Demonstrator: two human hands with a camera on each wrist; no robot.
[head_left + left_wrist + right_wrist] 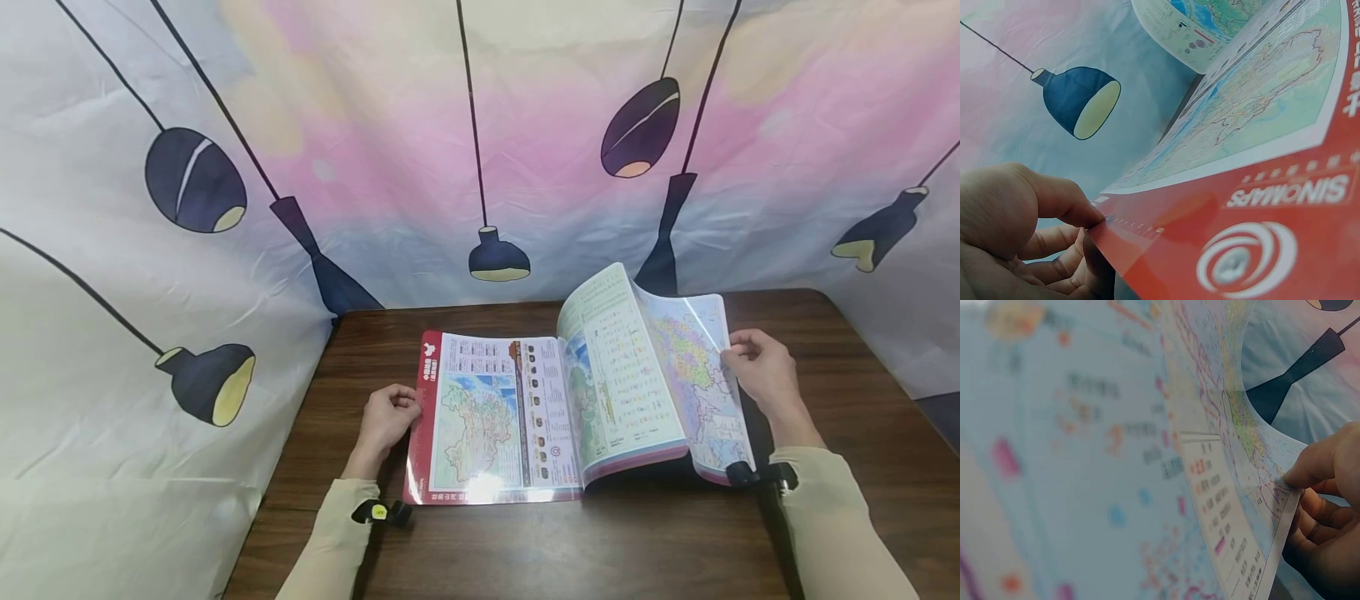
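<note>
Gripping the map atlas (525,408) at both sides, I see my left hand (386,417) pinching its red cover edge and my right hand (757,371) pinching a lifted glossy page (693,375). It lies open mid-table (600,550), near the back edge.

I count one map atlas (570,408) lying open on one dark wooden table (847,417). Two pages (637,367) stand lifted at about 1 o'clock from its spine. Two hands are in view: my left hand (387,417) at the atlas's 9 o'clock edge, my right hand (757,371) at 3 o'clock. On the one backdrop cloth (480,125) I count six printed lamps.
</note>
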